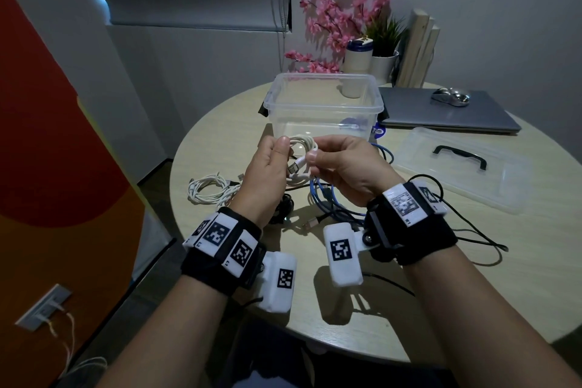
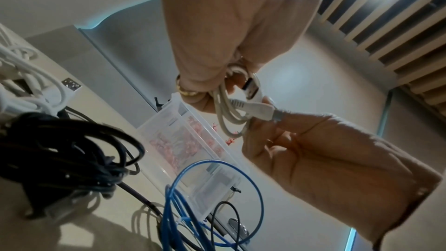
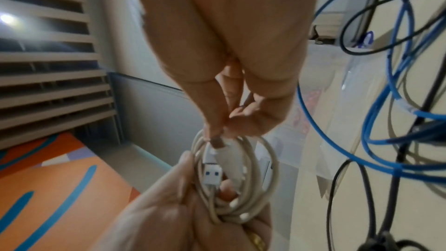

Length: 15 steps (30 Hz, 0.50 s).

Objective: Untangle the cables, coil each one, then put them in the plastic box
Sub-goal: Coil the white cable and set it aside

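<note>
- White cable [image 1: 300, 148]: thin, light, soft cord, wound into a small coil and held in the air above the tabletop [image 1: 409, 277], just in front of the plastic box [image 1: 324, 104].
- Handling, est.: little weight, no fragility in the cord itself; loops are springy and likely to fan out if grip slackens. Jacket looks smooth, so may slide thru fingers.
- Best hold, est.: pinch across the whole bundle where loops cross, not a single strand. Connectors are the stiff parts; good for steering the tail, poor for carrying the coil.
- Left hand [image 1: 267, 167]: closed round the coil, thumb on top, fingers curled under the loops. USB plug [image 3: 212, 174] sticks up beside the thumb in the right wrist view.
- Right hand [image 1: 346, 164]: fingertips [image 3: 217, 127] pinching the other connector end [image 2: 263, 111] of the same cable, at the coil's edge. Remaining fingers curled, holding nothing else.
- Step, est.: coil near done; loose end needs tucking before the drop into the box.
- Box: open, lid [image 1: 463, 167] lying to the right on the tabletop. Something blue shows at the box's far right, cannot tell whether inside or behind.
- Outstanding on tabletop: blue cable [image 1: 321, 195] and black cable [image 1: 472, 230] under and right of the hands, looks tangled; second white bundle [image 1: 211, 192] at left, apart from the rest.
- Risk, est.: coil springing open on release.
</note>
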### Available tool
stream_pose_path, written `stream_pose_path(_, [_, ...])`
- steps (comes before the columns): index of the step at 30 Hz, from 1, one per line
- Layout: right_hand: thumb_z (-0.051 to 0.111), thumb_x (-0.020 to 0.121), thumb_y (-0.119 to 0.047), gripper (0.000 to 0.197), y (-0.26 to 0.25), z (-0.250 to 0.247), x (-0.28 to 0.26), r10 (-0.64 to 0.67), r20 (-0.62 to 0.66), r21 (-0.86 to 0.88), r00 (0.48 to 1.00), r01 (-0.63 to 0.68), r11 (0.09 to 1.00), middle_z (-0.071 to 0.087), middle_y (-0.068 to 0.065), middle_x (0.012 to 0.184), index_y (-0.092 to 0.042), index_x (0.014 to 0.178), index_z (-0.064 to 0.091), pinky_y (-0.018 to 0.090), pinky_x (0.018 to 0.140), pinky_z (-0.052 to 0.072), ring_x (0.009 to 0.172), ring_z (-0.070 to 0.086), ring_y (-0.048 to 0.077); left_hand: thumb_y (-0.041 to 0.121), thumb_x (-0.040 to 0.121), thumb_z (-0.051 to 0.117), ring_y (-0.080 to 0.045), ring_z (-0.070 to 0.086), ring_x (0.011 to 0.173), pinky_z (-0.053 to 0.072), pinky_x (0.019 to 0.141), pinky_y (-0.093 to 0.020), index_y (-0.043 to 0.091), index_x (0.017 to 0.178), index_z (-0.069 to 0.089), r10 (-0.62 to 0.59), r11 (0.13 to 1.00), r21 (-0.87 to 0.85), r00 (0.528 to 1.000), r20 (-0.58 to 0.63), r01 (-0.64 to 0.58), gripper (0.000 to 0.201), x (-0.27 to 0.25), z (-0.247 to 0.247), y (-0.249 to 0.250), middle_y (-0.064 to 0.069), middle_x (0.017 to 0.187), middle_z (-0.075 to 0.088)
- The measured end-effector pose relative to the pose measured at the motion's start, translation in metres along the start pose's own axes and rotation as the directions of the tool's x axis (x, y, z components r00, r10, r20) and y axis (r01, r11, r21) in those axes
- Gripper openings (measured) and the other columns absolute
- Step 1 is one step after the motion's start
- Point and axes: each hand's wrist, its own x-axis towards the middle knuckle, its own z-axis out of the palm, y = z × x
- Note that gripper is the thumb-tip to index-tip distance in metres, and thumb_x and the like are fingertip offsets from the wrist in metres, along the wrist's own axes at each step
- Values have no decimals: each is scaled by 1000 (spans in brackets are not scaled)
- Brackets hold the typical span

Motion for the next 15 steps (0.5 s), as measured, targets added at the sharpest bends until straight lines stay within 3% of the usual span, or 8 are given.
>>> stream_pose_path(1, [63,83,6,25,0,1,0,-23,-8,-79,1000,22,997,66,16,90,3,108,63,32,75,52,77,62,22,63,80,44,-46,58,98,50,85,-61,23,86,55,-14,999,-34,1000,-2,14,43,0,0,1,-25,105,59])
stream_pose_path(3, [66,83,0,18,1,3,-1,-65,-14,-208,998,61,976,67,8,88,-9,99,66,31,72,47,78,59,17,67,76,44,-45,56,107,48,88,-63,24,86,58,-35,998,-62,999,-22,33,46,1,0,0,-22,112,60])
stream_pose_path(5, [63,85,1,17,1,6,-2,-94,-12,-255,995,88,963,65,4,84,-15,91,63,33,70,47,81,58,18,70,74,44,-45,56,107,45,90,-65,24,88,59,-37,997,-63,999,-30,36,50,3,0,-2,-20,112,62])
stream_pose_path(9, [57,86,10,25,2,14,-3,-180,-10,-290,984,170,942,61,9,79,-15,83,59,47,76,54,80,59,27,69,75,42,-43,57,105,46,92,-62,17,98,60,-66,997,-43,996,-54,64,59,3,0,-3,-21,109,63])
stream_pose_path(11, [56,84,12,30,4,15,-2,-215,-22,-324,976,196,926,63,8,77,-17,82,62,52,80,55,79,62,31,60,85,41,-42,58,98,49,91,-54,12,100,59,-68,997,-29,996,-61,66,54,1,2,3,-20,104,63])
stream_pose_path(13, [55,83,13,33,6,15,-1,-233,-20,-363,972,210,908,65,10,78,-18,86,66,52,81,56,80,65,34,45,98,37,-26,55,79,47,81,-37,9,96,56,-54,998,12,996,-71,55,40,1,2,3,-11,88,59])
stream_pose_path(15, [53,83,15,35,5,15,0,-244,-2,-375,970,226,899,65,12,82,-14,96,68,46,81,57,76,64,26,36,103,33,-14,44,70,38,73,-32,14,88,52,-42,998,38,996,-77,45,32,1,2,2,0,79,50])
